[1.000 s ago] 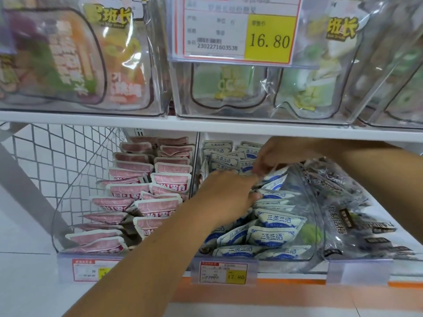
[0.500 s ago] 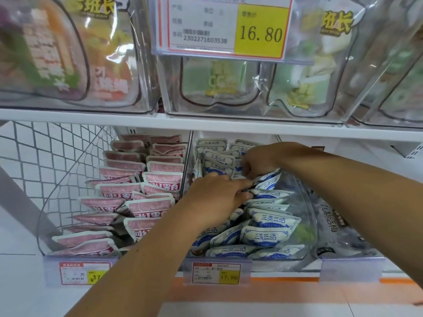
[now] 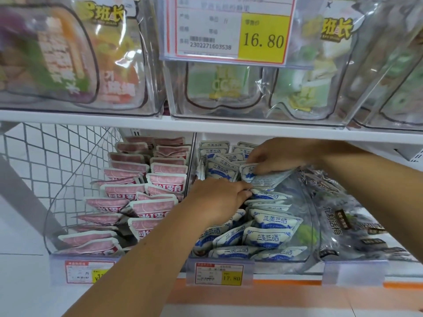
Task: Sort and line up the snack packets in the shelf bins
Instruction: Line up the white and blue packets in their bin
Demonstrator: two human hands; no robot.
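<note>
Several blue-and-white snack packets [image 3: 270, 239] fill the middle clear bin [image 3: 309, 229] on the lower shelf. My left hand [image 3: 217, 200] reaches into that bin and its fingertips pinch the edge of a blue-and-white packet [image 3: 266, 195] in the middle of the pile. My right hand [image 3: 272, 156] comes in from the right, further back, and grips another blue-and-white packet [image 3: 248, 171] that stands upright. Pink packets [image 3: 146, 191] sit in rows in the left bin [image 3: 49, 225].
A bin of dark packets [image 3: 350, 225] stands at the right. The upper shelf [image 3: 206, 128] hangs low over the hands, with clear bins of large bags and a 16.80 price tag [image 3: 229, 28]. Price holders [image 3: 217, 273] line the front edge. White wire mesh [image 3: 45, 161] closes the left side.
My right hand has moved back and left over the rear packets and taken one upright. My left hand has shifted slightly deeper into the pile.
</note>
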